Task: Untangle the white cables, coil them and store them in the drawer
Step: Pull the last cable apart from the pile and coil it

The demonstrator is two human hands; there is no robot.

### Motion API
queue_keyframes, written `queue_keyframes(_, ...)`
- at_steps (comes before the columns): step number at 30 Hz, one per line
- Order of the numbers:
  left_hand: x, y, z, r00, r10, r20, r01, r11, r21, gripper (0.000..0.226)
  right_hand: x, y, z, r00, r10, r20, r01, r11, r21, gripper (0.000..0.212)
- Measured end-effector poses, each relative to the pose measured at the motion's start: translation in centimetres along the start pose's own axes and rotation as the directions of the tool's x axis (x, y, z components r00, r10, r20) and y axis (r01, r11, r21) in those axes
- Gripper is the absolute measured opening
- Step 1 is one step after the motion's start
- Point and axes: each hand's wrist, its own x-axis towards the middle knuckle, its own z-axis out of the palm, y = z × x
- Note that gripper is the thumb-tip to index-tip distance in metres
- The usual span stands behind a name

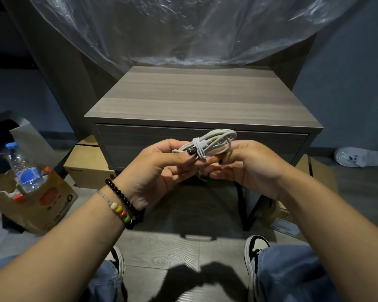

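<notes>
While the drawer [202,143] sits closed, both hands grip the coiled cable [214,142] just before its front: left hand [159,168] pinching, right hand [249,166] curled, fingertips hidden.

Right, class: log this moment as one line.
stage: coiling | left hand: pinches cable | right hand: holds cable | cable: coiled, wrapped | drawer: shut

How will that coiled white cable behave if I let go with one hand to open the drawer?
The cable is probably floppy: its loops sag between both hands. A few turns wrapped round the middle likely keep the coil together, though the loose tail below may unwind. It looks light, so the left hand alone should manage while the right hand pulls the closed drawer.
</notes>
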Motion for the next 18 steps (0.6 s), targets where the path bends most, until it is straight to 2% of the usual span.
queue_keyframes(5,0.1,0.2,0.0,0.998,0.010,-0.057,-0.013,0.999,-0.048,0.022,0.0,1.3,0.3,0.999,-0.034,-0.022,0.028,0.978,-0.206,0.020)
queue_keyframes(7,0.2,0.2,-0.1,0.997,0.018,-0.078,-0.021,0.999,-0.034,0.022,0.0,1.3,0.7,0.998,-0.051,-0.046,0.041,0.977,-0.208,0.014)
queue_keyframes(10,0.2,0.2,-0.1,0.996,0.015,-0.086,-0.016,1.000,-0.017,0.023,0.0,1.3,1.1,0.997,-0.065,-0.029,0.062,0.995,-0.075,0.018)
queue_keyframes(12,0.2,0.1,-0.1,0.997,0.012,-0.082,-0.013,1.000,-0.008,0.023,-0.1,1.4,1.3,0.996,-0.091,-0.025,0.090,0.995,-0.045,0.023)
queue_keyframes(14,0.2,0.2,0.0,0.997,0.013,-0.081,-0.012,1.000,0.002,0.023,-0.2,1.5,1.4,0.991,-0.129,-0.042,0.125,0.988,-0.093,0.029)
queue_keyframes(18,0.2,0.2,0.0,0.994,0.017,-0.109,-0.017,1.000,-0.002,0.023,0.1,1.5,1.3,0.972,-0.189,-0.136,0.147,0.951,-0.272,0.025)
